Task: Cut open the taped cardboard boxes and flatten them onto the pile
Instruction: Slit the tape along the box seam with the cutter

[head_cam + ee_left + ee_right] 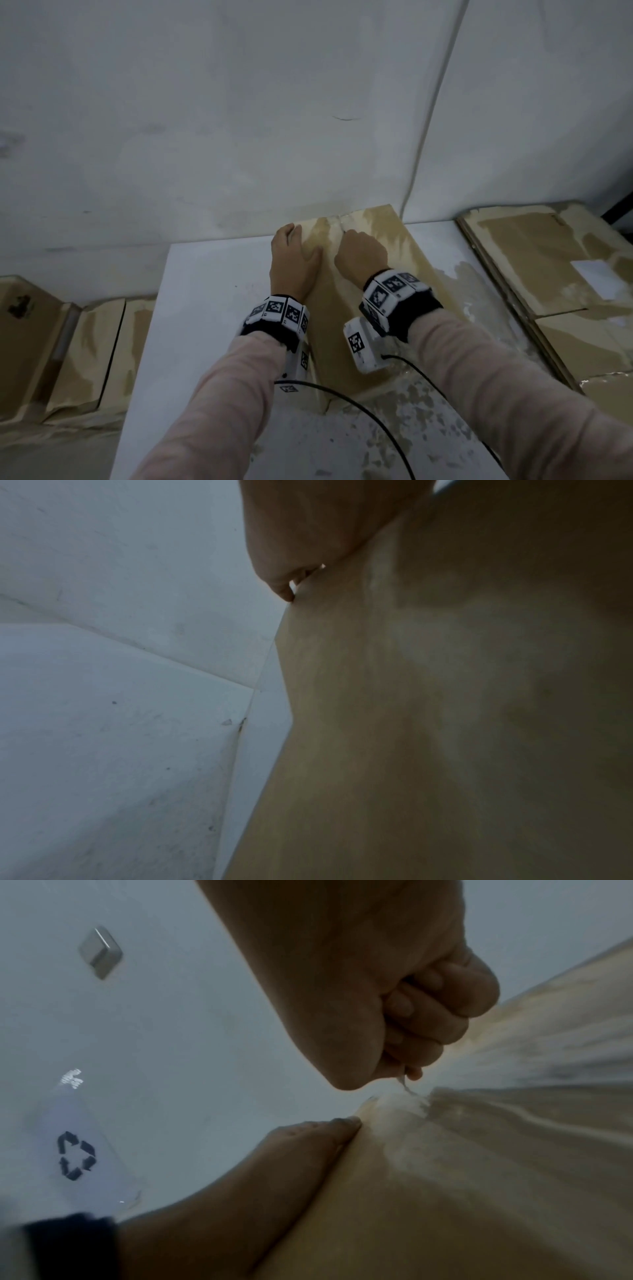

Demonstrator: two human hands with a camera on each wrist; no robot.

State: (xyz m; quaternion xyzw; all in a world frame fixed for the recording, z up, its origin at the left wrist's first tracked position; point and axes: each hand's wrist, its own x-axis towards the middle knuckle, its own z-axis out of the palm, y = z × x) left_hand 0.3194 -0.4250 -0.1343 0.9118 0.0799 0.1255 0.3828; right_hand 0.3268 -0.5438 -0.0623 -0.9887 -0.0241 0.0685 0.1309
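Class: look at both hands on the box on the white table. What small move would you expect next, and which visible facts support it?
Probably drawing the blade toward the body along the taped seam. The right hand grips it in a fist with the tip at the box's far edge, while the left hand presses flat on top, steadying it.

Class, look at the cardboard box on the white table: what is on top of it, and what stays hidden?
On the cardboard box rest the left hand, steadying it, and the right hand, gripping a thin blade at the taped seam. Its contents are hidden.
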